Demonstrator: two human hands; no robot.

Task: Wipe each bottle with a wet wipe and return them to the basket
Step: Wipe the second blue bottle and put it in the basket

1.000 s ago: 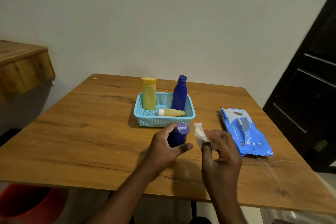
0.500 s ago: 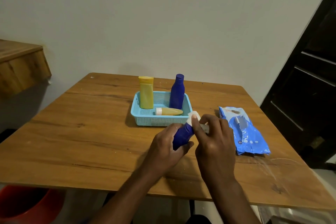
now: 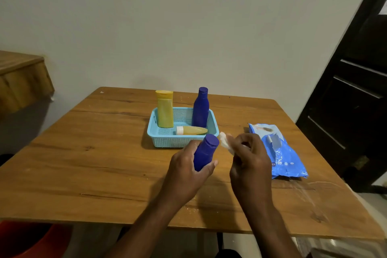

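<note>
My left hand [image 3: 185,170] grips a small dark blue bottle [image 3: 205,151], tilted with its cap toward the basket. My right hand [image 3: 250,159] pinches a crumpled white wet wipe [image 3: 225,142] just right of the bottle's cap, a small gap between them. The light blue basket [image 3: 165,140] stands right behind, holding an upright yellow bottle [image 3: 165,110], an upright tall blue bottle [image 3: 201,108] and a small yellow bottle [image 3: 191,130] lying on its side.
A blue wet-wipe pack [image 3: 279,152] lies on the wooden table [image 3: 94,163] to the right of my hands. A dark door [image 3: 354,100] is at the right, a wooden shelf [image 3: 21,77] at the left, and a red object [image 3: 27,239] under the table's near edge.
My right hand with the wipe was pressed on the bottle's top half a second ago; it has drawn off to the right. The bottle's cap is uncovered again.
</note>
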